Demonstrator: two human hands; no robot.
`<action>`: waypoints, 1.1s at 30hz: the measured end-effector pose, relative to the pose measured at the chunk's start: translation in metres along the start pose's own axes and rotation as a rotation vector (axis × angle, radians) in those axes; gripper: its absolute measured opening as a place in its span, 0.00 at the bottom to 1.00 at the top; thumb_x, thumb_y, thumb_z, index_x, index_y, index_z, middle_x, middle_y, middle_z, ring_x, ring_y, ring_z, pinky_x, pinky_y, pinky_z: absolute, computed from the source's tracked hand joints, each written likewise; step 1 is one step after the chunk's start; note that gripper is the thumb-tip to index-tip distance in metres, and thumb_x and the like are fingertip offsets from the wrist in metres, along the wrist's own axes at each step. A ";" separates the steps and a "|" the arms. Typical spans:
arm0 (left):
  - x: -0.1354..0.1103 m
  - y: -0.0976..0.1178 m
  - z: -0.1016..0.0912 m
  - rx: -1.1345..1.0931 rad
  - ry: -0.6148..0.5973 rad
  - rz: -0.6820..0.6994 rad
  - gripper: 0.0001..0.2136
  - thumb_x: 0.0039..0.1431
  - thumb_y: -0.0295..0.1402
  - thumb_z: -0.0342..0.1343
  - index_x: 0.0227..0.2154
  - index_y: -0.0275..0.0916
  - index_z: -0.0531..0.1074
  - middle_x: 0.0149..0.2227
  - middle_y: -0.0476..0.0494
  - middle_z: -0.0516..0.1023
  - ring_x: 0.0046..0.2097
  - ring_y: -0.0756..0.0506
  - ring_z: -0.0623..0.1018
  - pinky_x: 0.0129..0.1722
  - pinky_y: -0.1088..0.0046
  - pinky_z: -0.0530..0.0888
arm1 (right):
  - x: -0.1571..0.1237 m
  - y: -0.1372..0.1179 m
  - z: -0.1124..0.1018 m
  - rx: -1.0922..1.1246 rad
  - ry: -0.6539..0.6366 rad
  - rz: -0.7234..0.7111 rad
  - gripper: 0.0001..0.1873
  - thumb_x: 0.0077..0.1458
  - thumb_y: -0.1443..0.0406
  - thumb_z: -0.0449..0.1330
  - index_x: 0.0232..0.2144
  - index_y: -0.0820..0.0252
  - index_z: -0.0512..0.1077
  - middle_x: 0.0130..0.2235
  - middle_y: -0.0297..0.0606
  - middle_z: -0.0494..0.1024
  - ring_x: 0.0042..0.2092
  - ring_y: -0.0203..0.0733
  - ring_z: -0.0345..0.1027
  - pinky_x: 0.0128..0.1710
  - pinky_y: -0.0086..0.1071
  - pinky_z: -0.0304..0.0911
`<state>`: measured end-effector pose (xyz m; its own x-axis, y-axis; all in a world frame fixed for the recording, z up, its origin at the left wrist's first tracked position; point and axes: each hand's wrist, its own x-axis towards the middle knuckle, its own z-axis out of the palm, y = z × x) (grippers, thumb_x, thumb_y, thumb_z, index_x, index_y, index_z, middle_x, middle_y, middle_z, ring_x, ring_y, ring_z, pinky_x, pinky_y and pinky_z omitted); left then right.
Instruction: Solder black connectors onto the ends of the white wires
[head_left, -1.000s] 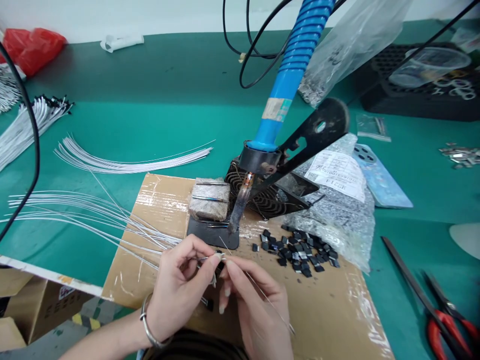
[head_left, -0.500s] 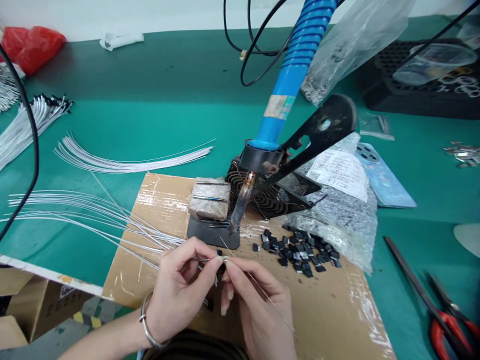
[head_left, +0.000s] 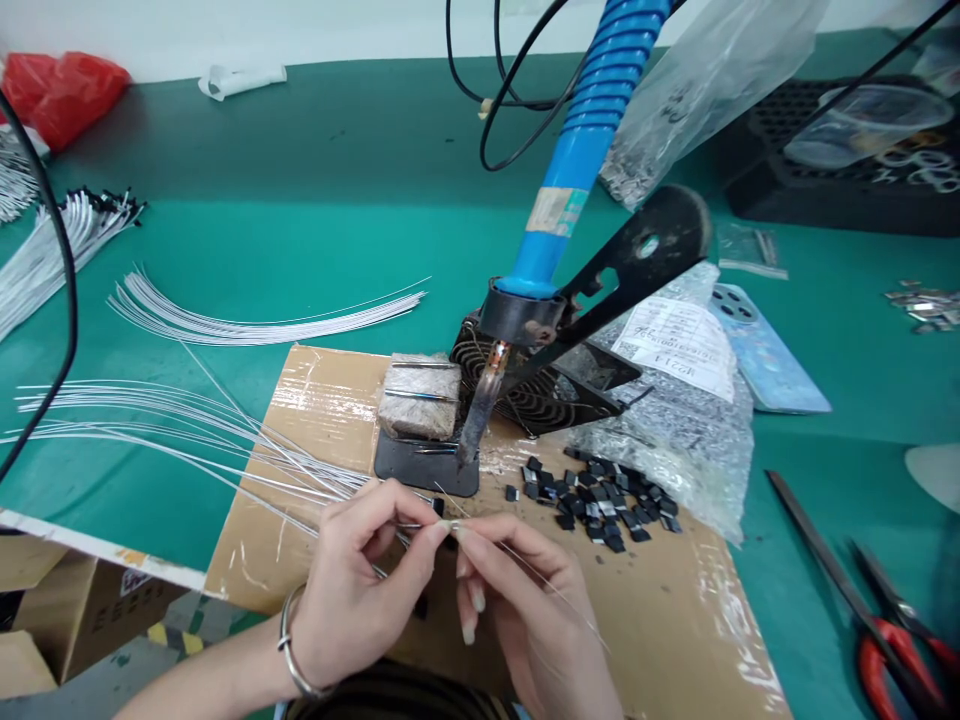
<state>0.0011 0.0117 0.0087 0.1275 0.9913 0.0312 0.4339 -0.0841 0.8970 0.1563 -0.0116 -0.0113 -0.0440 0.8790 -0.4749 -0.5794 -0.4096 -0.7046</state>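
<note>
Over the cardboard, my left hand and my right hand meet fingertip to fingertip. My left thumb and index finger pinch the end of a white wire, and its tip is mostly covered by the fingers. A thin bare-looking strand runs through my right thumb and index finger, one end sticking out above the fingertips and the other trailing over the hand. White wires fan out leftward from behind my left hand. Just beyond the hands, a blue-handled soldering iron rests tip-down in its black stand.
Small black pieces lie piled on the cardboard, right of my hands. A stone-like block sits on a black pad. Farther right are a bubble-wrap bag, a phone and red-handled scissors. More white wires lie behind left.
My right hand has shifted slightly right and down, its lower fingers spreading a little away from the left. The strand's upper end has dropped slightly. Left hand nearly still.
</note>
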 end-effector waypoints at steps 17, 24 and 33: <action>-0.004 -0.010 0.011 -0.021 0.041 -0.057 0.09 0.68 0.29 0.59 0.30 0.40 0.77 0.21 0.55 0.66 0.23 0.52 0.60 0.23 0.75 0.59 | 0.002 0.022 0.007 0.042 0.084 -0.064 0.14 0.54 0.53 0.76 0.28 0.56 0.86 0.24 0.32 0.75 0.20 0.29 0.66 0.18 0.21 0.66; -0.002 -0.013 0.010 -0.153 0.013 -0.196 0.09 0.68 0.34 0.60 0.31 0.39 0.78 0.23 0.50 0.74 0.23 0.51 0.63 0.23 0.74 0.60 | 0.004 0.013 -0.009 -0.205 0.180 -0.181 0.13 0.53 0.53 0.77 0.35 0.54 0.88 0.29 0.36 0.82 0.22 0.34 0.71 0.23 0.26 0.72; 0.003 -0.010 0.006 -0.208 -0.011 -0.257 0.08 0.67 0.35 0.60 0.34 0.38 0.80 0.25 0.48 0.76 0.24 0.51 0.62 0.23 0.74 0.58 | 0.023 -0.006 -0.054 -1.519 0.346 -0.903 0.13 0.72 0.60 0.58 0.42 0.62 0.80 0.35 0.43 0.82 0.38 0.48 0.80 0.37 0.38 0.72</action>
<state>0.0022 0.0150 -0.0023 0.0474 0.9763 -0.2111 0.2622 0.1918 0.9458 0.2025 -0.0023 -0.0466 0.0988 0.9304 0.3530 0.8580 0.1000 -0.5038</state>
